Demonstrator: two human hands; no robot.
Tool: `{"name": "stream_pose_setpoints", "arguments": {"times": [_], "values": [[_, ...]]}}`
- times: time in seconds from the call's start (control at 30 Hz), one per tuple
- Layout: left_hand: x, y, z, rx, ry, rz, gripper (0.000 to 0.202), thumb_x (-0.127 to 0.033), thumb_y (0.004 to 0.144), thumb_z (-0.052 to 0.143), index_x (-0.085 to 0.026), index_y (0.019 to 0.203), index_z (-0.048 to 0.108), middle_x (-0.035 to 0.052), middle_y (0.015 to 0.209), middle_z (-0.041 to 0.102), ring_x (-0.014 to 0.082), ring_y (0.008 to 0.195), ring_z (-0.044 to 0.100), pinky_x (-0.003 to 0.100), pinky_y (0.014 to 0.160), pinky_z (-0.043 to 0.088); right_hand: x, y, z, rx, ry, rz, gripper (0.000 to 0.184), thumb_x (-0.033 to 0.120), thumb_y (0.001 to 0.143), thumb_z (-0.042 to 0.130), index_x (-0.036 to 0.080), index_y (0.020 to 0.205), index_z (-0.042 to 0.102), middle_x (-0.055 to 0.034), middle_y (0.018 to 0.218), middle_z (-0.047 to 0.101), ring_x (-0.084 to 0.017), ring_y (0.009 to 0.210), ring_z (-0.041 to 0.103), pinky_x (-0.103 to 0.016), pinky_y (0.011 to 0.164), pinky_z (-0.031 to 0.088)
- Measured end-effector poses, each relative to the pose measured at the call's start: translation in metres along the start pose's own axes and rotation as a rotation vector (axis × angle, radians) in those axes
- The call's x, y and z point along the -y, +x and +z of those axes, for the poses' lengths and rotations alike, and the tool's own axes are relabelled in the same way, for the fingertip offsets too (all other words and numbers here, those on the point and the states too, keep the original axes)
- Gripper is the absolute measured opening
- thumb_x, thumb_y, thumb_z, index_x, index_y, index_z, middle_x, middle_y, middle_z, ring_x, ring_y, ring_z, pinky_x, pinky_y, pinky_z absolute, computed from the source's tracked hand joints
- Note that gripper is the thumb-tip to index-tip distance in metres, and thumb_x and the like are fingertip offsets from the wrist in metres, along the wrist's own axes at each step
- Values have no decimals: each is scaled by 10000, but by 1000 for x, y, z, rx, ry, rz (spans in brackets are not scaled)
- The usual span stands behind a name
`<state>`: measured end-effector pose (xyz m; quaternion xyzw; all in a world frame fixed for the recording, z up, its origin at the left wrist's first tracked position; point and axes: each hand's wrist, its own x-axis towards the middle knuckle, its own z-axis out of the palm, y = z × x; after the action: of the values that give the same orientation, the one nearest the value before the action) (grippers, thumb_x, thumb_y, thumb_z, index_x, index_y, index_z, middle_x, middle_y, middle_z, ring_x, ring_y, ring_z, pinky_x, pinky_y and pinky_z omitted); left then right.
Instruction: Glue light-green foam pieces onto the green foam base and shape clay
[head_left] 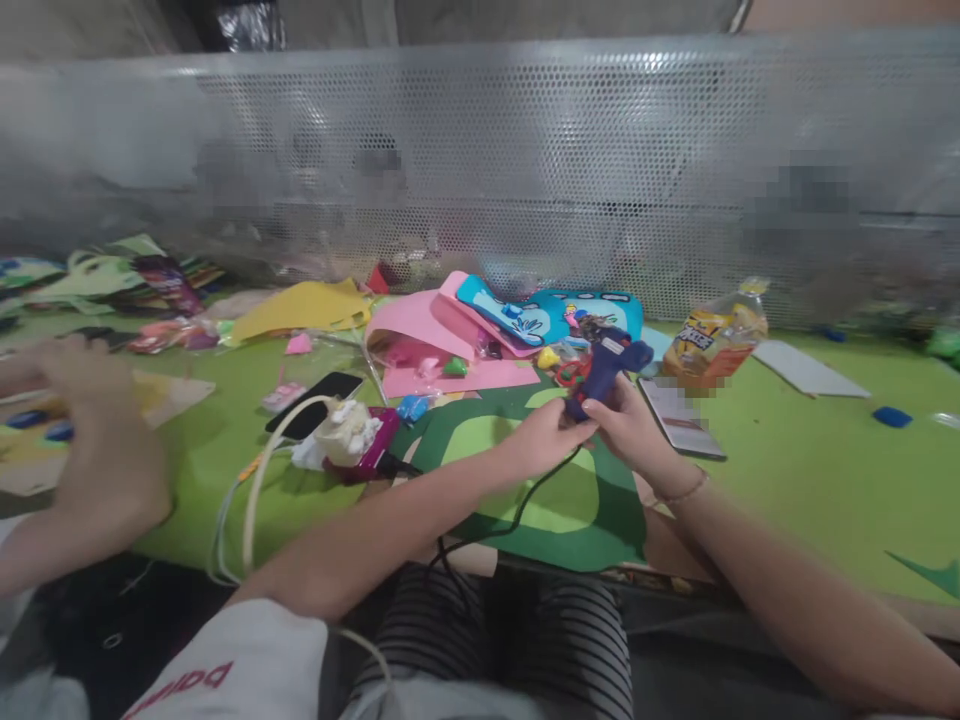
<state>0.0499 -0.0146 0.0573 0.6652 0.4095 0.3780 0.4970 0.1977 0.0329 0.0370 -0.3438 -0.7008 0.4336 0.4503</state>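
Observation:
A dark blue glue gun [609,362] is held up above the table in both hands, with its black cord [525,500] trailing down to the left. My left hand [551,438] is closed around the lower end of the handle. Wrapped on the handle from the other side is my right hand [624,425], thumb along the gun. Below them lies a dark green sheet [607,515] with a light green shape on it. Red-handled scissors [572,373] rest just behind the gun, partly hidden by it.
A power strip [367,440] with a white plug and a black phone [324,405] lie left. Pink sheets [420,325] and a blue decorated piece [555,310] lie behind. A snack bag [697,345] and another phone [682,418] are right. A co-worker's hand [105,430] is far left.

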Motion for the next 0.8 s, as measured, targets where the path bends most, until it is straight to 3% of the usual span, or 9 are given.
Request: {"name": "stream_pose_setpoints", "arguments": {"times": [0.1, 0.17, 0.23, 0.3, 0.37, 0.43, 0.53, 0.63, 0.8], "values": [[-8, -6, 4, -81, -53, -15, 206, -280, 852, 497, -157, 1006, 438, 38, 843, 571, 112, 599, 569, 265, 589, 447, 5, -5, 4, -13, -20, -49, 508, 587, 815, 494, 255, 1196, 441, -48, 865, 588, -184, 659, 568, -351, 587, 520], [-18, -14, 2, -102, -39, -65, 165, -263, 860, 472, -160, 982, 428, 1, 765, 526, 81, 540, 509, 236, 538, 410, 7, -9, 5, 19, -94, -118, 513, 589, 850, 426, 245, 1229, 461, -82, 957, 591, -227, 826, 593, -388, 715, 535], [-32, -25, -3, -114, -90, -122, 110, -248, 875, 441, -157, 937, 433, -26, 690, 464, 60, 508, 449, 211, 502, 366, 6, -12, 5, 46, -187, -193, 514, 576, 863, 416, 252, 1257, 479, -94, 1143, 552, -273, 1117, 503, -422, 932, 462], [-51, -41, -11, -124, -225, -155, 73, -217, 891, 409, -151, 905, 439, -38, 657, 416, 43, 483, 397, 195, 485, 338, 4, -14, 5, 140, -226, -216, 499, 555, 873, 418, 280, 1287, 474, -70, 1282, 479, -272, 1248, 394, -429, 1019, 393], [-72, -60, -26, -148, -354, -178, 62, -180, 894, 401, -143, 869, 443, -29, 657, 422, 30, 468, 379, 183, 469, 323, 2, -14, 7, 293, -198, -190, 464, 527, 897, 386, 294, 1285, 485, -65, 1306, 456, -247, 1194, 450, -416, 973, 440], [-94, -79, -50, -222, -345, -167, 63, -163, 891, 421, -134, 856, 465, -4, 669, 465, 28, 461, 393, 168, 434, 297, 3, -13, 10, 404, -178, -155, 421, 504, 904, 388, 265, 1204, 561, -83, 1241, 491, -216, 1065, 532, -385, 899, 489], [-122, -103, -101, -357, -124, -108, 111, -166, 888, 465, -114, 793, 489, 15, 649, 491, 24, 447, 411, 143, 385, 255, 5, -10, 14, 475, -153, -59, 389, 497, 883, 443, 210, 1072, 624, -86, 1063, 561, -186, 931, 574, -353, 835, 504], [-140, -116, -156, -457, -155, -80, 192, -105, 932, 331, -115, 774, 438, -18, 601, 442, -8, 421, 351, 100, 409, 227, 1, -6, 12, 529, -70, 71, 391, 496, 868, 473, 176, 1048, 607, -59, 893, 592, -163, 828, 580, -329, 773, 499], [-130, -118, -231, -620, -201, -34, 316, -121, 970, 226, -91, 738, 440, -33, 587, 405, -18, 445, 298, 102, 497, 308, -5, 0, 6, 535, -37, 178, 382, 499, 834, 530, 158, 979, 621, -44, 863, 591, -134, 740, 549, -308, 733, 464]]}}
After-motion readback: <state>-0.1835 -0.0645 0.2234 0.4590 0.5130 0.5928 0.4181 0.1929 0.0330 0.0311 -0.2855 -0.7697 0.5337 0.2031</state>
